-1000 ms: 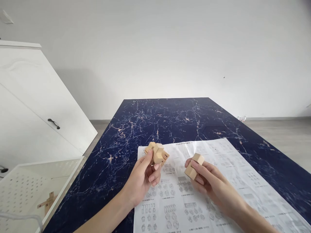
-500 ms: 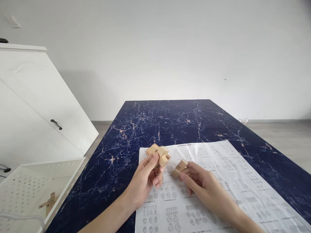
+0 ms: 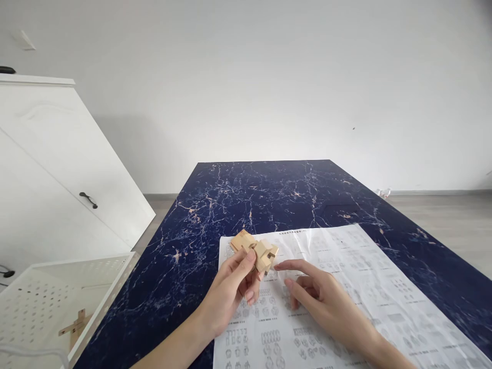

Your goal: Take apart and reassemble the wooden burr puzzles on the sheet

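Observation:
Pale wooden interlocking puzzle blocks (image 3: 263, 254) are joined into a small cross-like cluster above the printed sheet (image 3: 292, 307). My left hand (image 3: 236, 279) is closed on the cluster, its thumb pressed on the near side. Part of the cluster is hidden behind that thumb and fingers. To the right, my right hand (image 3: 321, 292) has its index finger stretched towards the cluster's right end, very close to it. Its thumb is apart from that finger, and nothing shows between them. The other fingers are curled.
The sheet with rows of small diagrams lies on a dark blue marbled table (image 3: 261, 195). At the lower left, a white perforated basket (image 3: 34, 292) holds a wooden cross-shaped piece (image 3: 77, 325). Behind it stands a white cabinet (image 3: 49, 154) with a dark handle.
The notched wooden block that my right hand held is now at the right end of the cluster in my left hand. My right hand has let go of it, index finger extended.

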Demonstrator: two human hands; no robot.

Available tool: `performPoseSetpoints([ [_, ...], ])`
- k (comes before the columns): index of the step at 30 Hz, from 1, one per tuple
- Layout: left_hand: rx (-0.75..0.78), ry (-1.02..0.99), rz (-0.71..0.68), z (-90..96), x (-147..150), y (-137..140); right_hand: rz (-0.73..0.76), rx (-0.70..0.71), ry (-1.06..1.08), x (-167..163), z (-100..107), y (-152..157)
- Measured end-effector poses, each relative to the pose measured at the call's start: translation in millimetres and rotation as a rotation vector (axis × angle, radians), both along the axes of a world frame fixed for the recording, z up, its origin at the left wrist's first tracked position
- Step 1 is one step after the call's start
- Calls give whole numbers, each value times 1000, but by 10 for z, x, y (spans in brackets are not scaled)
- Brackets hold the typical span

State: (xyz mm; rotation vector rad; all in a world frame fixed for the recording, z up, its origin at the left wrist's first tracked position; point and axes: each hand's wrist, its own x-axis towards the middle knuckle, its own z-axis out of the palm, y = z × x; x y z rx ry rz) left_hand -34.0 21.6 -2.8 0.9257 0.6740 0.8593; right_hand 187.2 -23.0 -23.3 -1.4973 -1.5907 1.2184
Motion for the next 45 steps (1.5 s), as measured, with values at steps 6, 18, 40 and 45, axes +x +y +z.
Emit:
performPoseSetpoints([
  [6, 31, 41, -20, 16, 21, -4, -65, 39, 80, 2, 22, -12],
  [18, 220, 307, -206, 75, 85, -134, 73, 145, 277, 58, 86, -68],
  [40, 332, 383, -162, 38, 103, -187, 143, -37, 347, 99, 116, -25],
  [45, 350, 361, -172, 20, 103, -176, 129, -18, 347, 107, 106, -27],
])
